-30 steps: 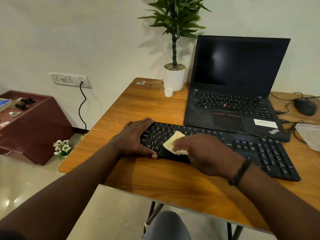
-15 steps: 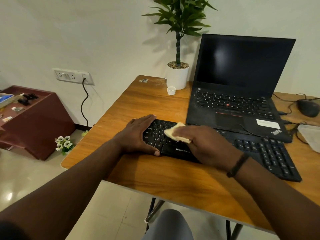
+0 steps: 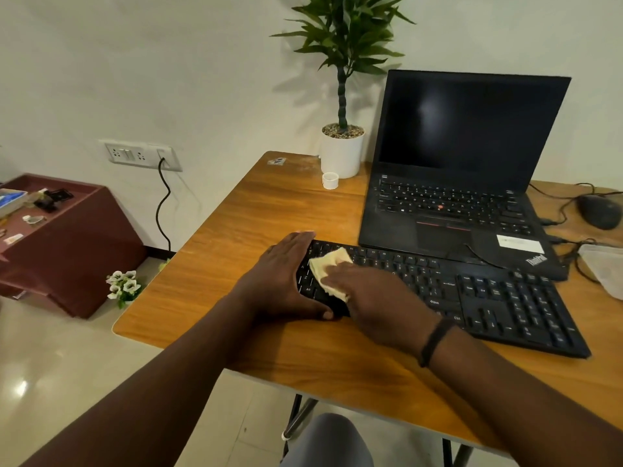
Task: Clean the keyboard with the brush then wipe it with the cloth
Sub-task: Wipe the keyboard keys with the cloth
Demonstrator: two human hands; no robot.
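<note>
Keyboard (image 3: 472, 294): black, full-size, laid across the centre of the frame on the wooden table (image 3: 269, 210), running from centre to lower right; its far edge is placed just in front of the laptop.
Cloth (image 3: 328, 273): pale yellow, crumpled, found on the left-hand keys of the keyboard, partly covered by the right hand.
Right hand (image 3: 381, 298): laid over the cloth, which is pressed down onto the keys; whether the fingers are curled into the cloth cannot be told. A dark band is worn at the wrist.
Left hand (image 3: 279, 281): spread flat, fingers straight, rested against the left end of the keyboard, the thumb laid along its near edge.
Brush: not seen in the frame.
Laptop (image 3: 465, 170): black, lid opened, screen dark, set at upper right of the table.
Potted plant (image 3: 342, 150): white pot, green leaves, placed at the far table edge, top centre.
Small white cap (image 3: 330, 181): set just in front of the pot.
Mouse (image 3: 600, 210): dark, with cable, seen at the right edge.
Wall socket (image 3: 141, 156): mounted at centre left, a black cord plugged in.
Maroon cabinet (image 3: 77, 244): positioned at far left on the floor, small items kept on top.
</note>
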